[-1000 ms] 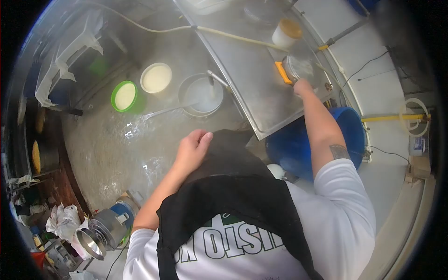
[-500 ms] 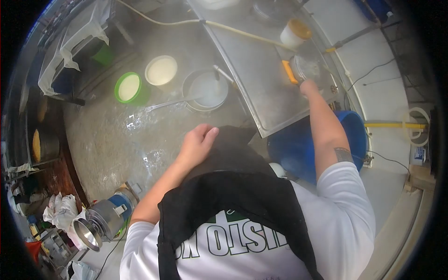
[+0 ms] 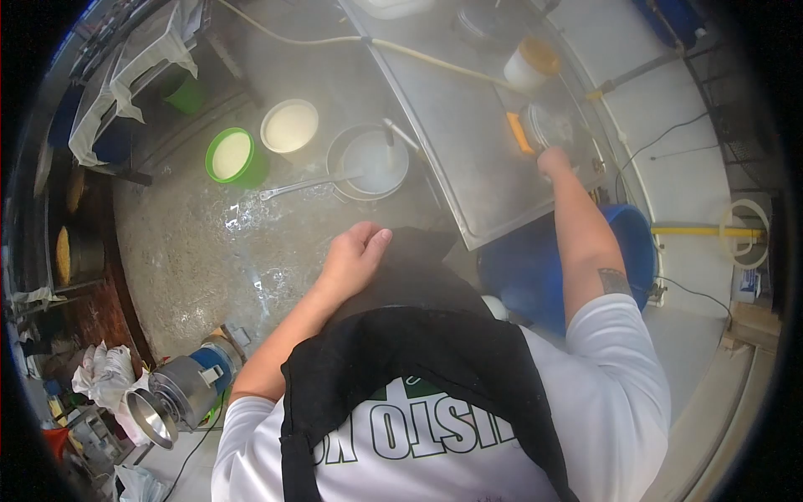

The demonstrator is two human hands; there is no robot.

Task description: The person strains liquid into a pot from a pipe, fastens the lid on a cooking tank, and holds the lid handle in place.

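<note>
My left hand (image 3: pixel 358 258) rests against the front of my dark apron (image 3: pixel 410 268), with the thumb apart from the bent fingers and nothing seen in it. My right arm reaches forward over the metal table (image 3: pixel 468 167). At its end my right hand (image 3: pixel 552 162) is closed, right beside a round metal container (image 3: pixel 552 125). What the fingers grip is hidden from me. An orange piece (image 3: pixel 519 133), perhaps a handle, stands just left of that container. Behind it is a white tub with a tan lid (image 3: pixel 533 63).
On the wet floor stand a green bucket (image 3: pixel 251 171) and a white bucket (image 3: pixel 289 125), both with pale contents. Nearby is a pot (image 3: pixel 368 188) with whitish liquid and a long-handled ladle (image 3: pixel 305 186). A blue barrel (image 3: pixel 519 276) sits under my right arm. A hose (image 3: pixel 435 57) crosses the table.
Both hands keep nearly the same places. The view has shifted slightly, and the haze over the buckets and table looks a little thinner.
</note>
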